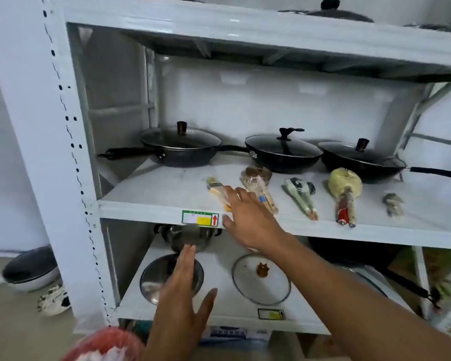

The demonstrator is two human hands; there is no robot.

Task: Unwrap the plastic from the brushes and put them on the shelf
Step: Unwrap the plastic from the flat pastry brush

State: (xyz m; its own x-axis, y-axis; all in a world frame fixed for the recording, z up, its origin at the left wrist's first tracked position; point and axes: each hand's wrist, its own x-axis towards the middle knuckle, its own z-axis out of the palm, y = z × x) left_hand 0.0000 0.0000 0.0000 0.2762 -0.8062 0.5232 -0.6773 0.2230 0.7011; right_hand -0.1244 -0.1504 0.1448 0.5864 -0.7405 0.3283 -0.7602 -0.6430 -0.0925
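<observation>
Several plastic-wrapped brushes lie along the front of the white middle shelf (146,207): a small paintbrush (215,188), a brown round-headed brush (257,179), a green and black one (298,192), and a yellow-headed one (345,187). A crumpled bit of plastic (393,203) lies to their right. My right hand (248,217) reaches over the shelf edge with its fingers straight, fingertips on the small paintbrush's handle. My left hand (180,303) hovers flat in front of the lower shelf and holds nothing.
Three lidded black pans (182,147) (283,149) (359,157) stand at the back of the middle shelf. The lower shelf holds a steel pot (190,235) and two lids (167,277) (261,278). Bowls (30,269) sit on the floor at left. Something red (107,345) is at the bottom edge.
</observation>
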